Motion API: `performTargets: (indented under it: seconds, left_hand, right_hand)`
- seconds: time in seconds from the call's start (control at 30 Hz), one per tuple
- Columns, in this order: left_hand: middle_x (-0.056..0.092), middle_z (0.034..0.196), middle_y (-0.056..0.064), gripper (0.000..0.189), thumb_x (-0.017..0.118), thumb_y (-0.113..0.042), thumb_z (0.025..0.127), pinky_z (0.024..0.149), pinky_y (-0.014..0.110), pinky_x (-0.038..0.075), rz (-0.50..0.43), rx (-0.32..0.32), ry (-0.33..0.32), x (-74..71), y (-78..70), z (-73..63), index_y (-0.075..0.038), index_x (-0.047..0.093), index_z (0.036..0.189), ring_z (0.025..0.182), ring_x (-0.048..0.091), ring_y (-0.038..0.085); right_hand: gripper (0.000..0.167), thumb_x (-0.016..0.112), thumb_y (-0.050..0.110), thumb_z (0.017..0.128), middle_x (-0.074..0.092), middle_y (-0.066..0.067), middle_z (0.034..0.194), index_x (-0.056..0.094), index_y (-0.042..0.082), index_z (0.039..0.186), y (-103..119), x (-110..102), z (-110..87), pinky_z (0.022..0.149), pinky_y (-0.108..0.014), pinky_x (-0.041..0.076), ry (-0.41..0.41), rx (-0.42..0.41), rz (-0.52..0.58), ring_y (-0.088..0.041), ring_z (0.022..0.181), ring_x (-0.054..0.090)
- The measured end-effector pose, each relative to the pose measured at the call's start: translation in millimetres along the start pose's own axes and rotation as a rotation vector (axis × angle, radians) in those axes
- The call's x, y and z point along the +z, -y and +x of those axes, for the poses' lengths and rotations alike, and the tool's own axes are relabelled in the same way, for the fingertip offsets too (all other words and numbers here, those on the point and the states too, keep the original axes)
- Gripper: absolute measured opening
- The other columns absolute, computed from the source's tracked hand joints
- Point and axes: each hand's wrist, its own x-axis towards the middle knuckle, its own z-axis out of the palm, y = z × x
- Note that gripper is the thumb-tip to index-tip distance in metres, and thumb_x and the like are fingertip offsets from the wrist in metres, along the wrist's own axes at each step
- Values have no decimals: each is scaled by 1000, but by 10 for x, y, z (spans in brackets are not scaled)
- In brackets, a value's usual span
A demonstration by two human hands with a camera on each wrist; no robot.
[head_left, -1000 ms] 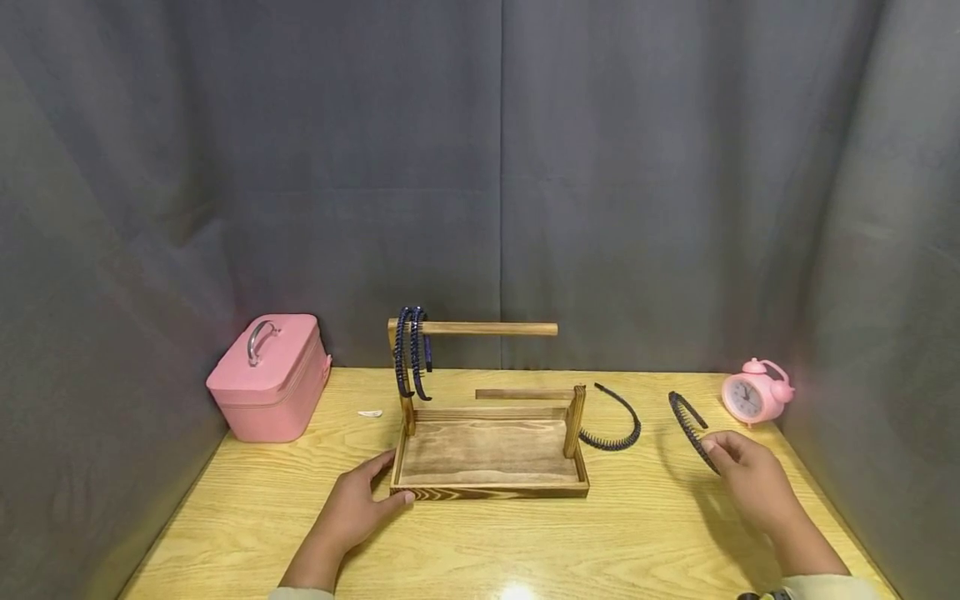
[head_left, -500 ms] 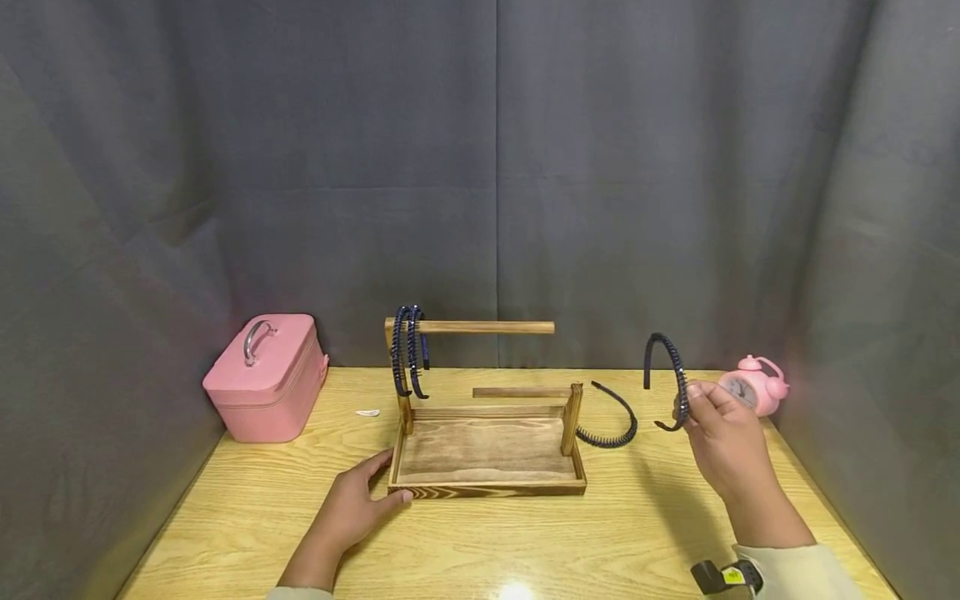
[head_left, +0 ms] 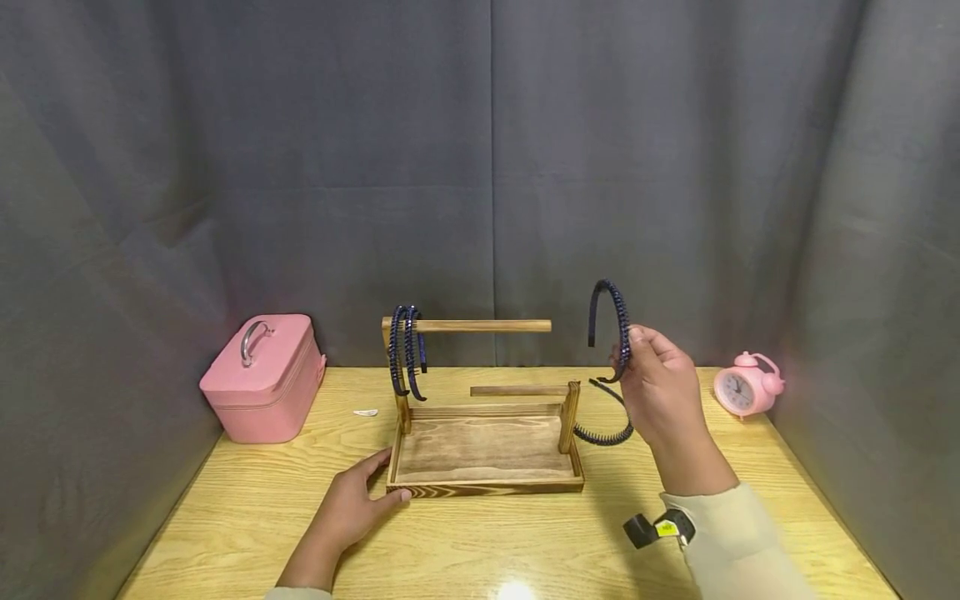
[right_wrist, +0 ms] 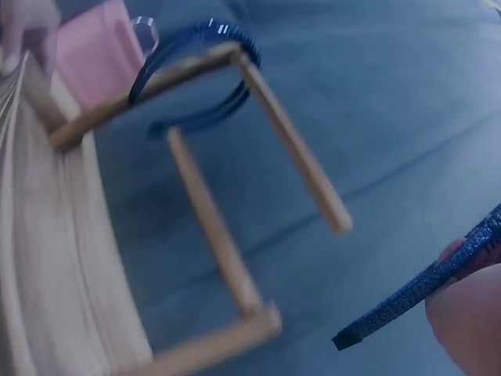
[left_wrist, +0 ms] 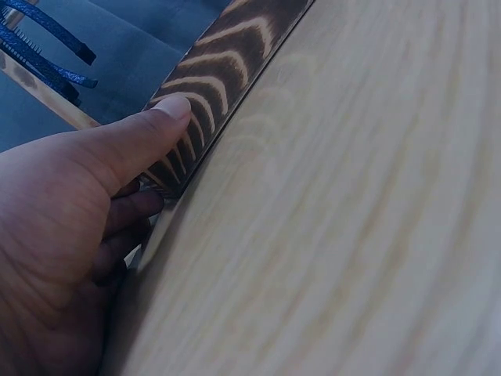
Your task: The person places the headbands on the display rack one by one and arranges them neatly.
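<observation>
My right hand pinches a dark blue toothed headband between thumb and fingers, raised in the air right of the stand's upper bar. In the right wrist view that headband shows a flat, glittery end. My left hand grips the front left corner of a wooden headband stand, thumb on the front wall and fingers at the side. Two similar headbands hang at the left end of the upper bar. Another headband lies on the table, partly behind the stand's right post.
A pink case with a metal handle stands at the back left, and a small white piece lies near it. At the back right is a pink alarm clock. Below the upper bar, a shorter bar juts left from the right post.
My right hand has lifted the headband off the table's right side and carried it up and left, turning it upright. My left hand stays at the stand's corner.
</observation>
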Motion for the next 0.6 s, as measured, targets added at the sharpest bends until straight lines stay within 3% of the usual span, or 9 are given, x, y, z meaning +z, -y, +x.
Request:
performTargets:
  seconds: [0.27, 0.6]
  left_hand:
    - [59, 160, 18, 89, 90, -47, 90, 125, 65, 43, -14, -7, 4, 5, 30, -3, -12, 53, 163, 152, 51, 46]
    - [62, 157, 17, 87, 90, -46, 90, 124, 63, 46, -7, 9, -9, 3, -11, -10, -11, 55, 161, 150, 54, 44]
  right_hand:
    - [25, 57, 11, 114, 66, 3, 85, 70, 13, 92, -242, 509, 108, 75, -20, 56, -40, 51, 47, -11, 78, 62]
    - [26, 58, 12, 114, 65, 4, 89, 70, 14, 91, -620, 1010, 52, 73, -19, 56, -20, 131, 51, -10, 78, 61]
